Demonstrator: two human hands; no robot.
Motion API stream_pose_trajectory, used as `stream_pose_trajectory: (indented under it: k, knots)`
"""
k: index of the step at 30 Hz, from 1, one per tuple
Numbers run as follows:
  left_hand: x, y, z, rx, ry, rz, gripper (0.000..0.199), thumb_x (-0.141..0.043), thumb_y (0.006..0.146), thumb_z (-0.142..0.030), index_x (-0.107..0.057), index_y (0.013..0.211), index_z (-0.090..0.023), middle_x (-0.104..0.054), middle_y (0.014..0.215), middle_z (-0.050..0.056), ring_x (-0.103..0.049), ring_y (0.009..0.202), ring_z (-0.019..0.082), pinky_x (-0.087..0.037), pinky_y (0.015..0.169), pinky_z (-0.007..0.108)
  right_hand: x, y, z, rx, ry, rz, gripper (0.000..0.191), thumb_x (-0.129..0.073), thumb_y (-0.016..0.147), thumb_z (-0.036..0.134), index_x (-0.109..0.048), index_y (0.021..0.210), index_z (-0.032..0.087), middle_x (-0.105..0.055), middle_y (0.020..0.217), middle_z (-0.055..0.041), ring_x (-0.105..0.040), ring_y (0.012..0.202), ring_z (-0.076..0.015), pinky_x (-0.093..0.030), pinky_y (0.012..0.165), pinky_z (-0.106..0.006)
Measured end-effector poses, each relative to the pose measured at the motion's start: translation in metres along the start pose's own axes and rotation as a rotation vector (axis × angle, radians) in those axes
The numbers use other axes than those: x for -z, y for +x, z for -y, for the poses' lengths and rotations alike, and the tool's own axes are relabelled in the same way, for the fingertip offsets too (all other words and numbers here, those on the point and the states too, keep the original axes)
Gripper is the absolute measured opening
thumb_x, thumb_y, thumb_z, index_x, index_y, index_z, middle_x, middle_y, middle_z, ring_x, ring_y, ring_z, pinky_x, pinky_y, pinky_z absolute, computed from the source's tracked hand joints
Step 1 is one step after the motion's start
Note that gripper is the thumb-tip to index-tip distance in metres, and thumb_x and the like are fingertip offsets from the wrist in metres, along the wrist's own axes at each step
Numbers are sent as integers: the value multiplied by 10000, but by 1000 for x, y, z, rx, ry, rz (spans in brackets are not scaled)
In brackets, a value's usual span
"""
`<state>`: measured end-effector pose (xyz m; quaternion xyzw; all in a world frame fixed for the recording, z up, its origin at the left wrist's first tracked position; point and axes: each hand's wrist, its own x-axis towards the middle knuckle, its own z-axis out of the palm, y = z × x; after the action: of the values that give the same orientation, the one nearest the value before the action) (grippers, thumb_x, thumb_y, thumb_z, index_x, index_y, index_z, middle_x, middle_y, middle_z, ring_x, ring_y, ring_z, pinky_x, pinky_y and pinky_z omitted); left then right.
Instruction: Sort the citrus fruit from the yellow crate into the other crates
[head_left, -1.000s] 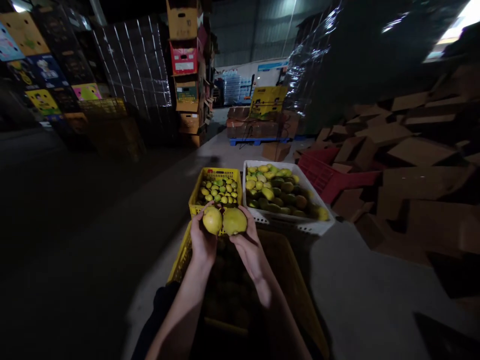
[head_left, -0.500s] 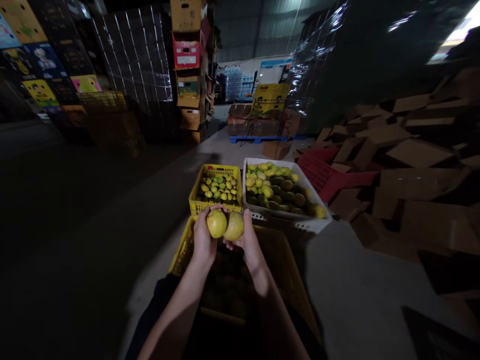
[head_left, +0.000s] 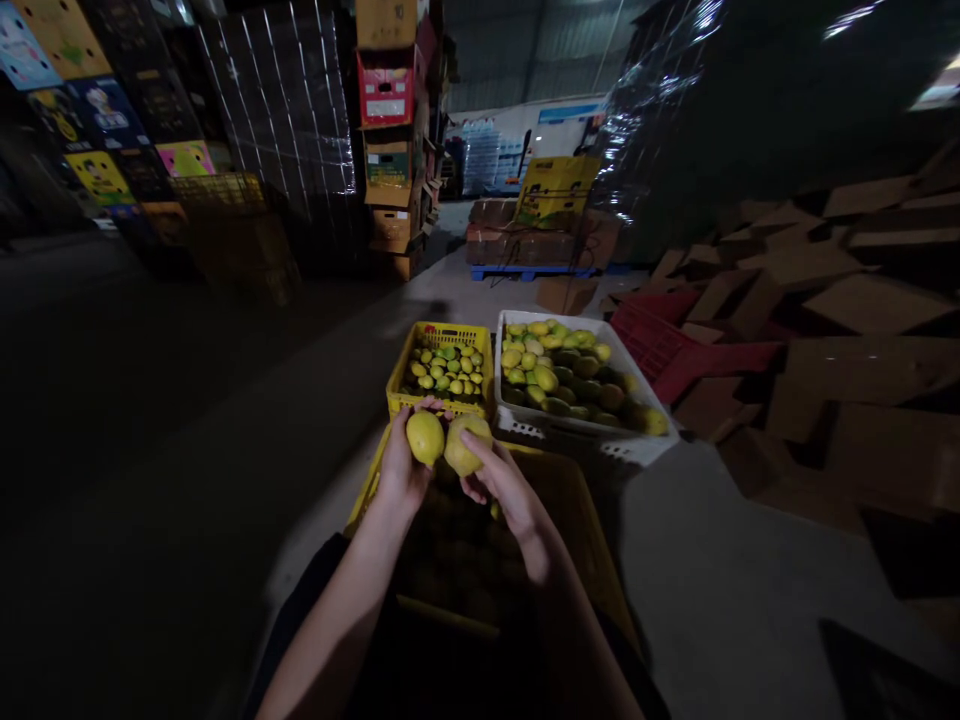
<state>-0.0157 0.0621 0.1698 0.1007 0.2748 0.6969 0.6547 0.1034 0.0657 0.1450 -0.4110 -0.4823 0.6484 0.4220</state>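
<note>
My left hand cups a bright yellow lemon, its pointed tip turned down. Beside it my right hand grips a larger, duller yellow lemon, the thumb lying across its front. A small gap separates the two fruits. Both hands are above the near yellow crate, whose dark inside holds fruit that is hard to make out. Just beyond stand a smaller yellow crate of small yellow and green lemons and a white crate heaped with bigger yellow-green fruit.
Flattened cardboard boxes and a red crate pile up on the right. Stacked cartons rise behind, near a blue pallet bearing boxes. At the left, more boxes stand in shadow.
The two lemons have moved slightly apart, and the left one has turned to show its tip. My right thumb has come over the front of its lemon. The view has shifted a little left.
</note>
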Motion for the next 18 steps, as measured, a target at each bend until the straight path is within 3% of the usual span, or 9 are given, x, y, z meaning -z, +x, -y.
stream_pose_trajectory:
  k: [3, 8, 13, 18]
  knots:
    - [4, 3, -1, -60, 37, 4, 262, -444, 859, -302, -659, 857, -151, -689, 833, 18, -654, 733, 119, -499, 699, 207, -3, -1, -3, -64, 49, 49, 396, -627, 733, 576, -572, 771, 185, -522, 452, 30, -428, 359, -91, -241, 341, -206]
    - [9, 5, 0, 34, 4, -86, 284, -440, 846, -350, -643, 851, -152, -692, 802, 43, -660, 749, 144, -499, 674, 222, -9, -1, -3, -178, 264, 105, 416, -582, 759, 599, -596, 755, 183, -557, 495, 12, -401, 369, -70, -229, 332, -193]
    - [8, 6, 9, 28, 60, -103, 288, -442, 850, -344, -646, 910, -151, -692, 825, 48, -642, 757, 157, -500, 689, 244, -14, 1, -1, -154, 465, 15, 327, -597, 771, 524, -607, 784, 197, -616, 585, 16, -440, 394, -65, -266, 329, -166]
    - [4, 6, 17, 39, 99, -83, 350, -369, 908, -374, -641, 873, -158, -677, 878, 52, -634, 771, 137, -490, 719, 219, -15, 2, 1, -215, 535, -93, 334, -588, 770, 533, -609, 725, 203, -582, 519, 16, -439, 385, -85, -309, 336, -195]
